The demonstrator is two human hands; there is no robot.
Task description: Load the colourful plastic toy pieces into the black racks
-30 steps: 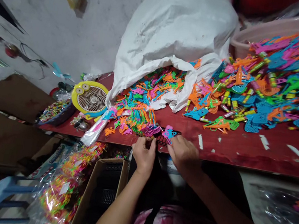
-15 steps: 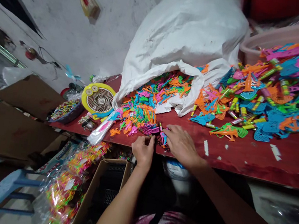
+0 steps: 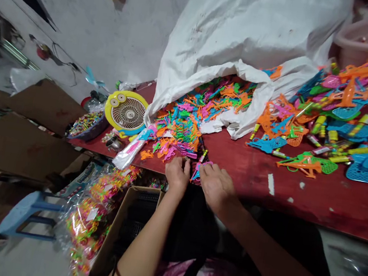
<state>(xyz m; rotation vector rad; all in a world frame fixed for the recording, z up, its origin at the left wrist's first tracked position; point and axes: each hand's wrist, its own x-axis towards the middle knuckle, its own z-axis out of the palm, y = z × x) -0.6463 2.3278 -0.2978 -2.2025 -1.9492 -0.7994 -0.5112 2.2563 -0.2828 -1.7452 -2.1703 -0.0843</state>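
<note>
My left hand [image 3: 177, 174] is at the front edge of the red table, its thumb and fingers closed together beside a dark strip; what they pinch is partly hidden. My right hand [image 3: 217, 187] lies just across from it, fingers bent down over a small blue and pink plastic toy piece [image 3: 196, 172]. A thin yellow-green tube [image 3: 204, 155] sticks up by its fingertips. Just beyond the left hand spreads a heap of small bright plastic pieces [image 3: 180, 130], pouring from the mouth of a big white sack [image 3: 241, 31].
Larger plastic toys and tubes [image 3: 330, 127] are heaped at the right, by a pink tub [image 3: 357, 44]. A yellow fan [image 3: 127, 111] and a bowl of small parts [image 3: 88, 129] stand left. Below are an open carton [image 3: 123, 221], bagged pieces [image 3: 89, 216] and a blue stool [image 3: 25, 213].
The view has shifted, so the sack and right-hand toys appear farther right. Both hands remain close together at the table edge, with the blue and pink piece still under the right fingers.
</note>
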